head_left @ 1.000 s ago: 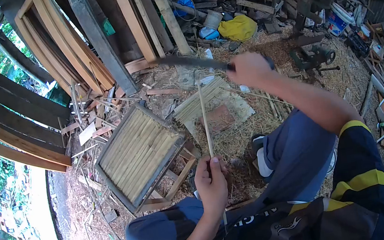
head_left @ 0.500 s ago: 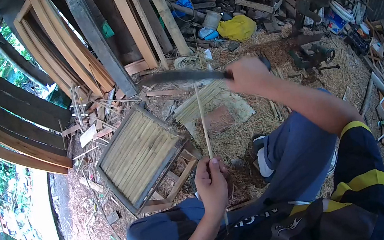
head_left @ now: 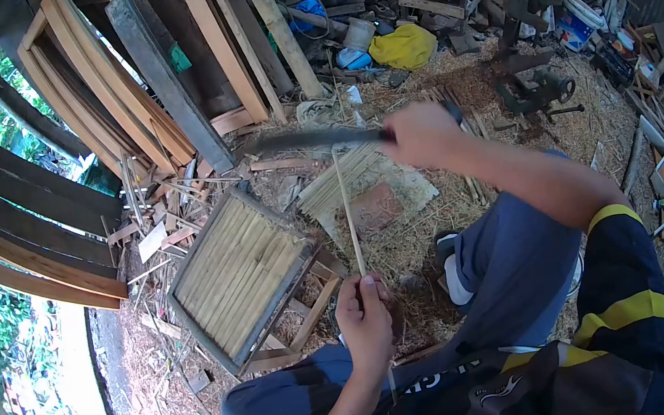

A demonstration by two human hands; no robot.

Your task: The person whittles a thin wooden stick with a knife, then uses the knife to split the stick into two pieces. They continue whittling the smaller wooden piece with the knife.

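Note:
My left hand (head_left: 364, 313) is closed around a thin bamboo stick (head_left: 350, 222), which points up and away from me, its lower end running down past my wrist. In my right hand (head_left: 422, 135) is the handle of a machete (head_left: 310, 140). Its dark, slightly blurred blade reaches leftward across the far tip of the stick, overlapping it in this view. Beyond the stick, a bundle of slender bamboo strips (head_left: 335, 183) lies on a flat sheet on the ground. Left of my left hand stands a low wooden frame (head_left: 278, 273) topped with bamboo slats.
Shavings and wood scraps (head_left: 179, 203) cover the ground. Tall boards (head_left: 221, 49) lean at the back left. A yellow cloth (head_left: 404, 47) lies at the back, and a metal vise (head_left: 540, 91) sits to the right. My bent knees (head_left: 507, 246) flank the work.
The machete and my right hand have shifted slightly left, with the blade now lying straighter across the stick's tip. My left hand keeps its grip on the stick almost unmoved.

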